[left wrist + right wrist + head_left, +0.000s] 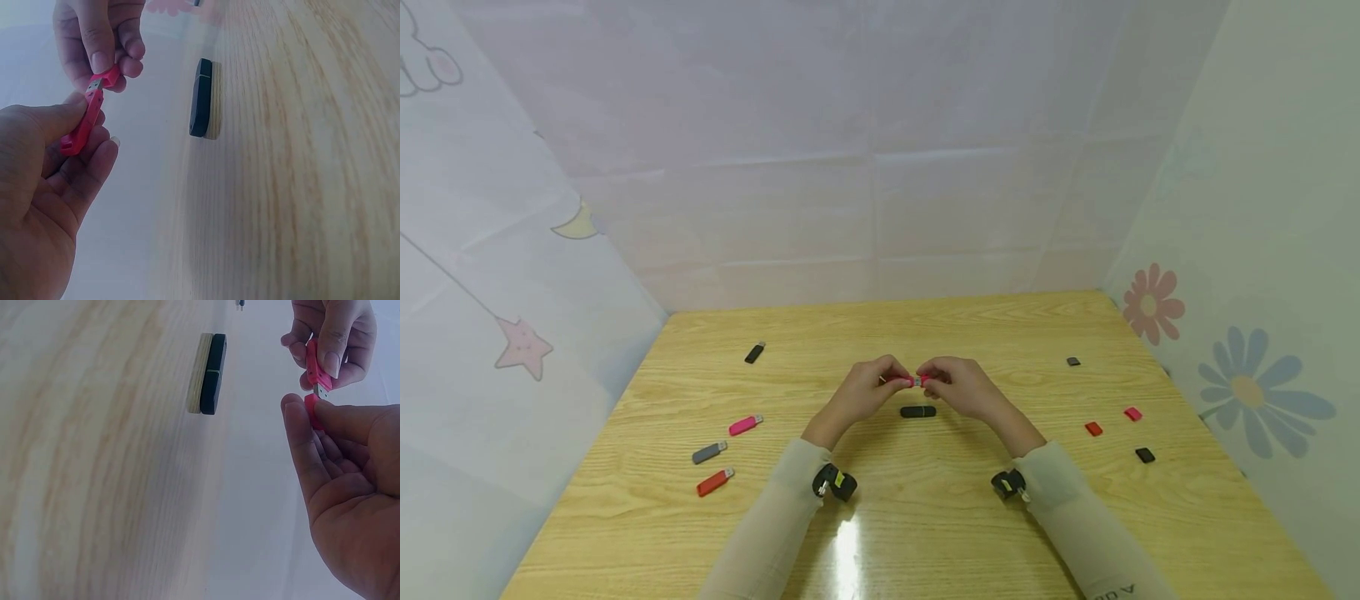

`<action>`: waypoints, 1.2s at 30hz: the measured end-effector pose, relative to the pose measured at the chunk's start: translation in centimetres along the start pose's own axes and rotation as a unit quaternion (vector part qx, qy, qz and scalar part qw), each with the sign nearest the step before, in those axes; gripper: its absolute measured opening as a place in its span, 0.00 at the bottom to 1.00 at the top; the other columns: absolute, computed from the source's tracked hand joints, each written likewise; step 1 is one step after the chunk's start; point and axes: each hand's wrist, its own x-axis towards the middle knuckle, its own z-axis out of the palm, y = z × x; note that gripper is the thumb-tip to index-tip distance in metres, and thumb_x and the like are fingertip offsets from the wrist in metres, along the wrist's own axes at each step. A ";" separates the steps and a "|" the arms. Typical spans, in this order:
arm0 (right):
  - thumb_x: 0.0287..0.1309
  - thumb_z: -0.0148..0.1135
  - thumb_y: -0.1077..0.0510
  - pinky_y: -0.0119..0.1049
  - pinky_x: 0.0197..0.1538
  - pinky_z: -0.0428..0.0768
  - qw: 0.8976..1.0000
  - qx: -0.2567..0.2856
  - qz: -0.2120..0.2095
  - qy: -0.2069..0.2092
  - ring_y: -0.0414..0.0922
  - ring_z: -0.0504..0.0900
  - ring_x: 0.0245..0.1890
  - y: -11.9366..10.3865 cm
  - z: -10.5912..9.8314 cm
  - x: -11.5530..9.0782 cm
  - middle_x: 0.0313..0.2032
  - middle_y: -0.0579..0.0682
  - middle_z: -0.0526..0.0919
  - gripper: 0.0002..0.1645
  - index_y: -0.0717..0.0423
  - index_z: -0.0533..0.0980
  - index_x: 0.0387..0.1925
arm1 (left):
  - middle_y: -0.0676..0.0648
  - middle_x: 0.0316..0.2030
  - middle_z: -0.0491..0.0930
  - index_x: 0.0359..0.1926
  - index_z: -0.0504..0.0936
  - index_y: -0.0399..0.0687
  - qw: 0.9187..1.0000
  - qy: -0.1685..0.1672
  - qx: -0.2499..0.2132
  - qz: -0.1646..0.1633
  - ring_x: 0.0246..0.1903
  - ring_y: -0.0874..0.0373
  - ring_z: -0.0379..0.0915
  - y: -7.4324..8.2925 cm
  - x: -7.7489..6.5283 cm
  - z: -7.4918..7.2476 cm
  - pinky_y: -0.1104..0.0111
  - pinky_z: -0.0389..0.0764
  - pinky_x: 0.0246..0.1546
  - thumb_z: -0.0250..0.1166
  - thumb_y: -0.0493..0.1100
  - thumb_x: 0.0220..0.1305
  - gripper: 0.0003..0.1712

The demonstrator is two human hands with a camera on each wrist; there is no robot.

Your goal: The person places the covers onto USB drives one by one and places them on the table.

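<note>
Over the middle of the table, my left hand point(861, 393) pinches the body of a pink-red USB flash drive point(81, 128) between thumb and fingers. Its metal plug point(95, 84) points toward my right hand point(964, 387). Thumb and forefinger of that hand grip the matching small cap point(312, 412) at the plug's end. Part of the plug shows between body and cap. Just below both hands in the head view, a black USB flash drive point(917, 412) with its cap on lies on the table.
On the left lie uncapped flash drives: black point(755, 353), pink point(745, 425), grey point(709, 452) and red point(715, 482). Loose caps are on the right: grey point(1073, 362), pink point(1132, 413), red point(1093, 429) and black point(1145, 455). Pale sheets surround the wooden table point(925, 533).
</note>
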 end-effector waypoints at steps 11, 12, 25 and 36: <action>0.72 0.60 0.61 0.37 0.41 0.85 1.000 0.008 0.005 -0.005 0.51 0.88 0.38 0.0 -0.1 0.1 0.39 0.52 0.87 0.10 0.59 0.81 0.50 | 0.53 0.41 0.86 0.45 0.82 0.51 1.000 0.000 -0.005 0.008 0.42 0.51 0.85 0.0 0.0 0.0 0.68 0.82 0.40 0.63 0.45 0.73 0.05; 0.72 0.60 0.61 0.37 0.41 0.85 1.000 0.009 0.005 -0.006 0.50 0.88 0.38 -0.1 -0.1 0.0 0.40 0.53 0.87 0.10 0.59 0.81 0.50 | 0.53 0.41 0.86 0.45 0.82 0.51 1.000 -0.001 -0.003 0.008 0.41 0.52 0.84 0.0 0.0 0.1 0.69 0.82 0.40 0.63 0.45 0.73 0.05; 0.71 0.61 0.62 0.37 0.39 0.85 1.000 0.012 0.005 -0.004 0.51 0.88 0.37 -0.7 0.1 0.1 0.37 0.50 0.87 0.09 0.58 0.82 0.49 | 0.55 0.40 0.86 0.45 0.82 0.52 1.000 -0.001 0.007 0.008 0.39 0.63 0.82 0.2 0.1 0.2 0.69 0.82 0.40 0.63 0.47 0.73 0.06; 0.71 0.61 0.62 0.37 0.39 0.85 1.000 0.006 0.022 0.007 0.49 0.88 0.37 -0.8 0.2 0.0 0.36 0.48 0.86 0.08 0.57 0.80 0.48 | 0.53 0.40 0.86 0.46 0.82 0.50 1.000 -0.001 -0.006 -0.004 0.41 0.55 0.84 0.5 0.2 0.4 0.70 0.82 0.41 0.63 0.43 0.73 0.05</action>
